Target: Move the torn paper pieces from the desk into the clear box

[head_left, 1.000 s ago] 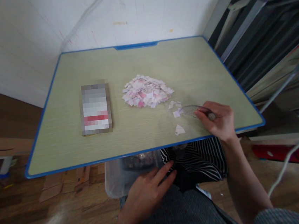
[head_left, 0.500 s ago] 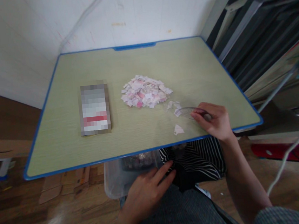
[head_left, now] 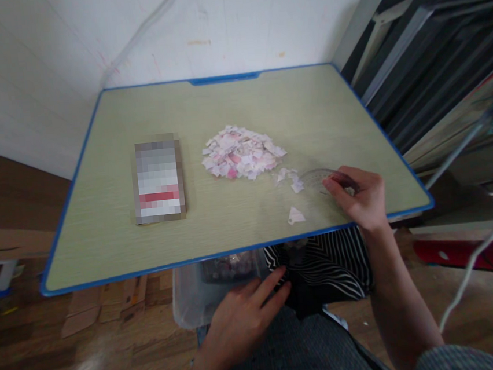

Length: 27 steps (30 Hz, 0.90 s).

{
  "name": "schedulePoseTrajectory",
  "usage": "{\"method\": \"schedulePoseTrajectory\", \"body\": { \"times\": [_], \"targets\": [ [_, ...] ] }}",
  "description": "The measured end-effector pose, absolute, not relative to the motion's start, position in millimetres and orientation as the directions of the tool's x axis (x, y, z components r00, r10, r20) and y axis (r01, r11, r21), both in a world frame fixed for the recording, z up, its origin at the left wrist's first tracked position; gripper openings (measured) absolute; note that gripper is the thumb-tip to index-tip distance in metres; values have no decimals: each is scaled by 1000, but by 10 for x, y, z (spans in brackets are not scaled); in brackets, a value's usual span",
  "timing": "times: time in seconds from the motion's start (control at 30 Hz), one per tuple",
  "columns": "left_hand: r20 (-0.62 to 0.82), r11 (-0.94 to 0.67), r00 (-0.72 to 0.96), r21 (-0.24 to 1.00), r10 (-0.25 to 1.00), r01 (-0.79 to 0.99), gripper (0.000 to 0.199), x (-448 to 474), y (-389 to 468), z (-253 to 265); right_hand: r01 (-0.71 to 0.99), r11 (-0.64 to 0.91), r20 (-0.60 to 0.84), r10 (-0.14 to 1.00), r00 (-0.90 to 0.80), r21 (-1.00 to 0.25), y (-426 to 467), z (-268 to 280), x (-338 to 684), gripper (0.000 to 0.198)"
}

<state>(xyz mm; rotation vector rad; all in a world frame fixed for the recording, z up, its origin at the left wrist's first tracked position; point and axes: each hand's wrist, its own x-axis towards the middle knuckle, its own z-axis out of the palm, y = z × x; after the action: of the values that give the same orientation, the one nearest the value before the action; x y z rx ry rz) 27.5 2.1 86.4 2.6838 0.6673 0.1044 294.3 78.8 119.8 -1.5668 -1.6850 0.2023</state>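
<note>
Several loose scraps of paper (head_left: 288, 178) lie just off the near right edge of the main paper heap (head_left: 242, 157), and my right hand (head_left: 360, 195) pinches a clear, curved plastic piece (head_left: 319, 177), probably a protractor, flat against the tabletop (head_left: 102, 222) with its far tip among those scraps. Compared with a second ago, the plastic piece has slid a little farther from me and toward the heap, and the small scraps near its tip now sit closer together and nearer the pile; I read that as the strays being nudged back toward the heap. One larger triangular scrap (head_left: 295, 216) has not moved and lies apart, nearer the front edge of the tabletop.

My left hand (head_left: 242, 319) has stayed where it was, below the tabletop, fingers loosely spread and holding nothing, resting on my lap with its fingertips against a striped black-and-white cloth (head_left: 323, 262). Just beside it, under the tabletop, stands a clear plastic bin (head_left: 188, 301) with what looks like more scraps inside.

Farther left on the tabletop lies a flat rectangular booklet (head_left: 158, 181), well apart from the heap. Beyond the right edge lean dark stacked frames (head_left: 433, 45), and a pale cable (head_left: 475, 256) hangs across the right side.
</note>
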Motion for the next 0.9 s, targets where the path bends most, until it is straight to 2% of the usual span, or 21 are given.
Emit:
{"method": "schedulePoseTrajectory", "body": {
  "times": [0.1,0.23,0.33,0.5,0.63,0.77,0.9],
  "targets": [
    [-14,-824,888,368,459,431,55,272,16,856,756,244,400,916,26,-607,793,1212,2928,22],
    [-21,-824,888,363,460,435,54,270,15,854,787,323,480,877,-40,-525,791,1238,2909,17],
    [-27,-822,889,369,458,434,54,271,19,851,764,371,485,870,-88,-527,788,1245,2905,17],
    [-20,-822,887,368,461,435,54,272,15,858,779,366,519,852,-62,-509,772,1235,2912,20],
    [-24,-821,885,362,465,441,54,268,10,869,770,343,563,826,25,-537,758,1227,2928,16],
    [-21,-825,888,362,458,434,52,269,10,859,750,337,486,873,-24,-569,759,1229,2941,21],
    [-22,-823,882,351,470,447,51,271,7,851,732,309,484,875,33,-607,762,1221,2951,22]
  ]
}}
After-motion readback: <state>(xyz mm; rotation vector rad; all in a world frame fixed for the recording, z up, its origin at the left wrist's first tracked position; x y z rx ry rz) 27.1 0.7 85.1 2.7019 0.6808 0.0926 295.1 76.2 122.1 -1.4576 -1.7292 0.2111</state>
